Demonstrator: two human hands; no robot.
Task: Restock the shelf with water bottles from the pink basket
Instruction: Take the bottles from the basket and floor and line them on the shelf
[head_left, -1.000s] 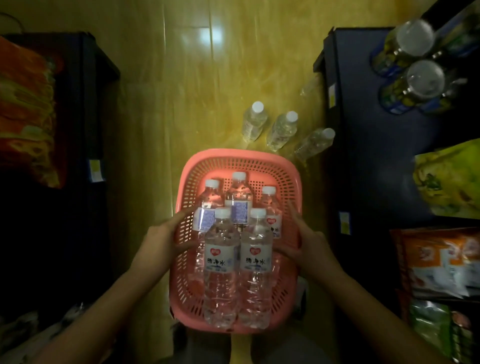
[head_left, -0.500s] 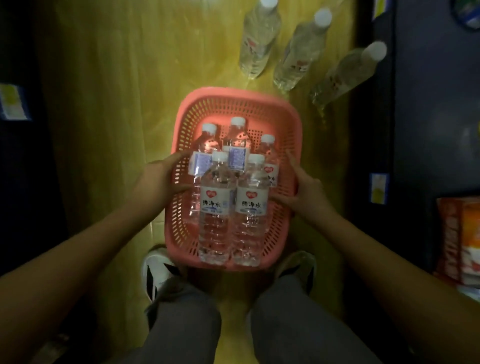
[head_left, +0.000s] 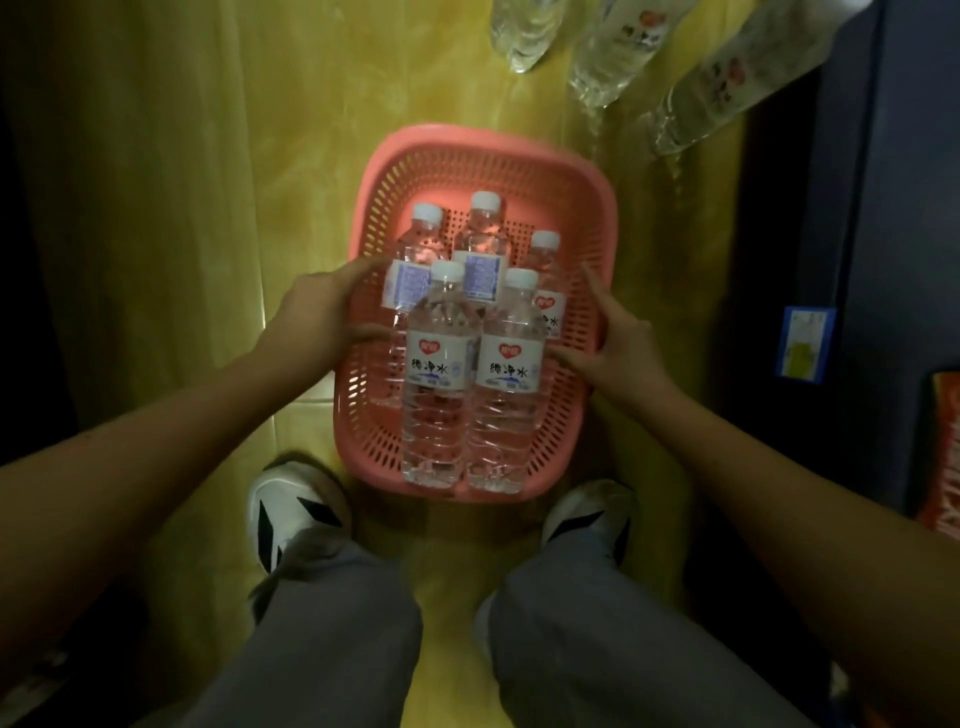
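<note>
The pink basket (head_left: 483, 156) sits on the yellow floor (head_left: 182, 208) just ahead of the person's shoes, with five water bottles (head_left: 435, 374) lying in it. The left hand (head_left: 317, 312) grips the basket's left rim, thumb inside. The right hand (head_left: 618, 348) grips the right rim, forefinger stretched along it. Three more bottles (head_left: 613, 47) stand beyond, beside the dark shelf (head_left: 883, 208).

The pink basket (head_left: 483, 156) is perforated plastic with a dull finish. Its 5 water bottles (head_left: 434, 384) are clear ribbed plastic with white caps and glossy paper-like labels. The yellow floor (head_left: 208, 182) looks smooth and shiny, possibly polished tile. The trousers (head_left: 332, 639) are matt grey cloth.
</note>
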